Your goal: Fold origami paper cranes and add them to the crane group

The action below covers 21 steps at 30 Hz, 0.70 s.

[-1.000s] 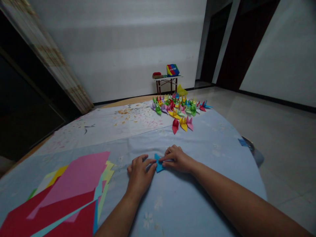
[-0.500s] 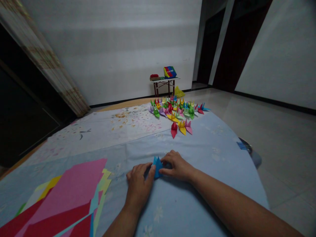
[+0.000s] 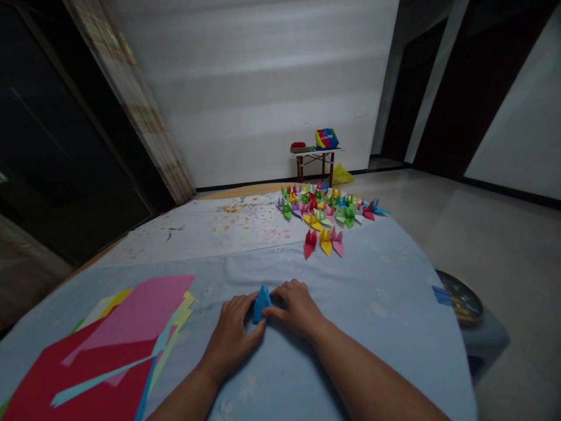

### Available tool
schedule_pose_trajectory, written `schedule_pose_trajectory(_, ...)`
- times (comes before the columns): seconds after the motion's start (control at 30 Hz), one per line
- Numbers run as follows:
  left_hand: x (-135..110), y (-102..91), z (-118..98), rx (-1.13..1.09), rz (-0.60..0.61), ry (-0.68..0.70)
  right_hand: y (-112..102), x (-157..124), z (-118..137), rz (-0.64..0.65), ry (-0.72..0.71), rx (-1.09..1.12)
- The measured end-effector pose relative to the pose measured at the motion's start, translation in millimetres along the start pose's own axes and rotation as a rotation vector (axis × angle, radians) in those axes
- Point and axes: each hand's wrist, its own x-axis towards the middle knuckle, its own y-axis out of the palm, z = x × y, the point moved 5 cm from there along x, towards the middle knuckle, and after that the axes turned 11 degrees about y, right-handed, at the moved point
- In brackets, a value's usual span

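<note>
A small piece of blue folded paper [image 3: 262,305], pointed at the top, is held just above or on the blue tablecloth between my two hands. On its right side, my right hand [image 3: 297,307] pinches it between thumb and fingers. My left hand [image 3: 233,332] curls around its left side, fingertips at the paper's edge and the thumb low in front. Beyond my hands stand a red paper crane [image 3: 310,244], a yellow one [image 3: 325,241] and a pink one [image 3: 337,241] in a row.
Many coloured paper cranes [image 3: 326,206] crowd the table's far right. A stack of coloured paper sheets [image 3: 131,310] with a pale blue strip [image 3: 105,379] lies at left. Right of the table edge, a round object [image 3: 460,297] rests on a grey stool [image 3: 488,336].
The view has swung left and tilted. The blue paper has turned in my hands and now shows a narrower side. My left thumb has slid down off its front.
</note>
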Motion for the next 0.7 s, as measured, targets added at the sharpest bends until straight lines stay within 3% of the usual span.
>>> schedule_pose_trajectory(0.47,0.6,1.8,-15.6,0.146,0.024,-0.064,-0.2,-1.1,-4.8,0.033,-0.008,0.043)
schedule_pose_trajectory(0.7,0.9,1.5,-19.9,0.186,-0.029,-0.056,-1.3,-1.8,-2.5,0.079,-0.043,-0.002)
